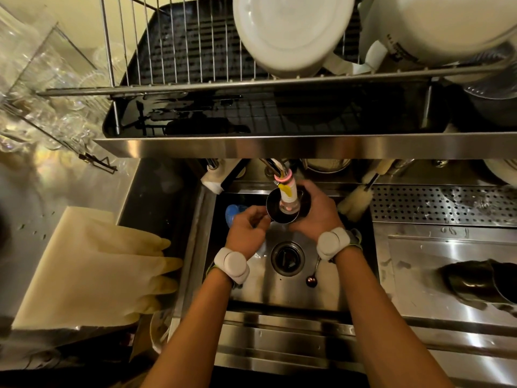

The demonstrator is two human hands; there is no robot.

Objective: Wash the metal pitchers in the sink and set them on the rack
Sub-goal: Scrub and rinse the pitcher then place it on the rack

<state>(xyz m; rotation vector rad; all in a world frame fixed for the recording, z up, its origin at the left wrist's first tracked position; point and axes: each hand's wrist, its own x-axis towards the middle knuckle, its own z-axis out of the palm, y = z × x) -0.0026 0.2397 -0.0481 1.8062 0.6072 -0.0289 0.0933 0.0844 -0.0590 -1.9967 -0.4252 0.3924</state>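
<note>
pitcher (280, 217): over sink (279, 294), under tap nozzle (288, 196)
right hand (317, 217): fingers wrapped round pitcher
left hand (246, 230): fingers curled beside pitcher; grip unclear

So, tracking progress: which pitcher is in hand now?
The pitcher the right hand holds upright under the faucet; the other pitchers lie sideways on the counter.

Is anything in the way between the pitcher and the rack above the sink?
Yes. The tap nozzle points into the pitcher, which the right hand holds, and a steel ledge overhangs the sink. On the rack, white bowls fill the right side; the left looks free.
</note>
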